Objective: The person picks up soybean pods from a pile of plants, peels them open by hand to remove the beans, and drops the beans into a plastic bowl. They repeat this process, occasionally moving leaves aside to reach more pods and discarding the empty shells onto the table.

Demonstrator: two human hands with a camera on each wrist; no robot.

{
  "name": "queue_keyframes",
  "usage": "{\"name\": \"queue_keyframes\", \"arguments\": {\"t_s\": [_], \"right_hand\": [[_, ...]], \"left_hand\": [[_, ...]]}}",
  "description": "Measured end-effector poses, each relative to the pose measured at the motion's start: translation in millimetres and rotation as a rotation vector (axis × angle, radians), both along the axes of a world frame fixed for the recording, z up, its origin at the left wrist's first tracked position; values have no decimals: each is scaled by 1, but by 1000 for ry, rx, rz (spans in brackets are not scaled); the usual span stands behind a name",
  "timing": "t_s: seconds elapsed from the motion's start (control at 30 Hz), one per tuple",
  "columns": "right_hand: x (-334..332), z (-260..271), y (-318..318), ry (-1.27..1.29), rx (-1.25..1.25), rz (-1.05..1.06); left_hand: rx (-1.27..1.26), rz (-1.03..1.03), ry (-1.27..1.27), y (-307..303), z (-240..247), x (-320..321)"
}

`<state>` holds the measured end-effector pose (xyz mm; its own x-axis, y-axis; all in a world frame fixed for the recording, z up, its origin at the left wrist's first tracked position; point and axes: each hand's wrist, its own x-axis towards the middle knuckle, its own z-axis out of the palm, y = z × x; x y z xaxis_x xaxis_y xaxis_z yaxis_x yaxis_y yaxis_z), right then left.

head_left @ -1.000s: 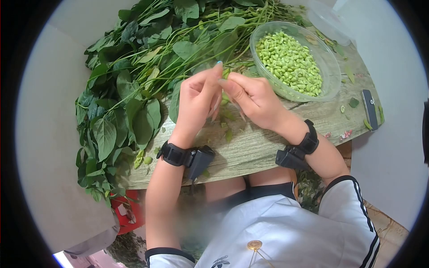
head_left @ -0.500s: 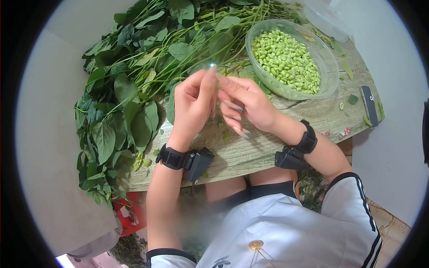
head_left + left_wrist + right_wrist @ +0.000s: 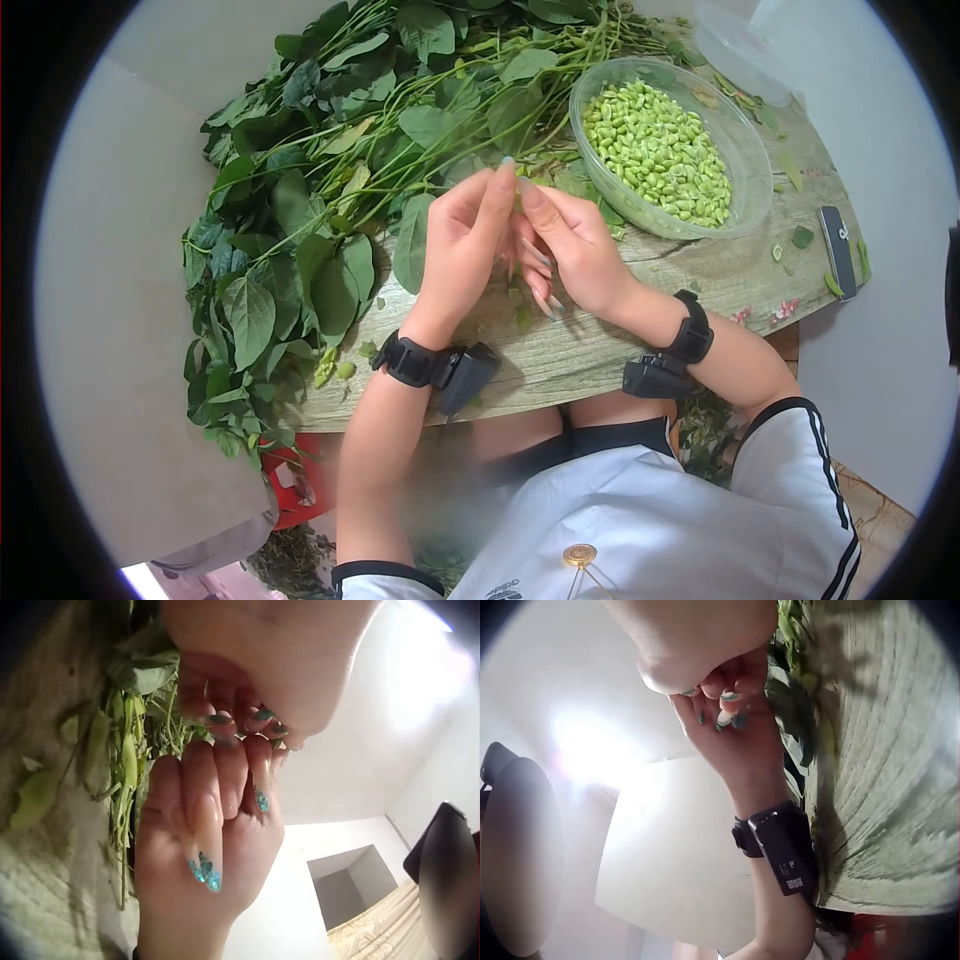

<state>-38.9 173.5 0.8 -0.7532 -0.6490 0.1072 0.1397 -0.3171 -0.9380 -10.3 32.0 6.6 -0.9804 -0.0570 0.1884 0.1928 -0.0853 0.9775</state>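
My left hand and right hand meet over the table, thumbs up and fingertips together. Between them they pinch a small green soybean pod, mostly hidden by the fingers. In the left wrist view the right hand has its fingers curled in, long nails tipped with teal glitter. The right wrist view has the left hand close beneath the right one, fingertips bunched together. Just beyond the right hand stands a clear plastic bowl holding a heap of shelled green soybeans.
Leafy soybean stalks cover the table's left and back. A clear lid lies behind the bowl. Toward the right edge of the wooden table is a dark phone-like slab, with pod scraps around it.
The right hand's fingers spread out from under the thumb, then drew in a little. Both hands stay together at the pod; the whole view shifts slightly.
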Motion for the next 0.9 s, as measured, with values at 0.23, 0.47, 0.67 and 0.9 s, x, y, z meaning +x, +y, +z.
{"name": "queue_keyframes", "arguments": {"t_s": [0.23, 0.47, 0.67, 0.9], "right_hand": [[1, -2, 0, -78, -28, 1], [0, -1, -1, -26, 19, -25], [-3, -5, -1, -14, 9, -26], [-6, -4, 1, 4, 42, -32]], "left_hand": [[72, -12, -24, 4, 3, 2], [79, -10, -6, 1, 3, 2], [-38, 31, 13, 2, 3, 3], [-158, 37, 54, -1, -6, -1]]}}
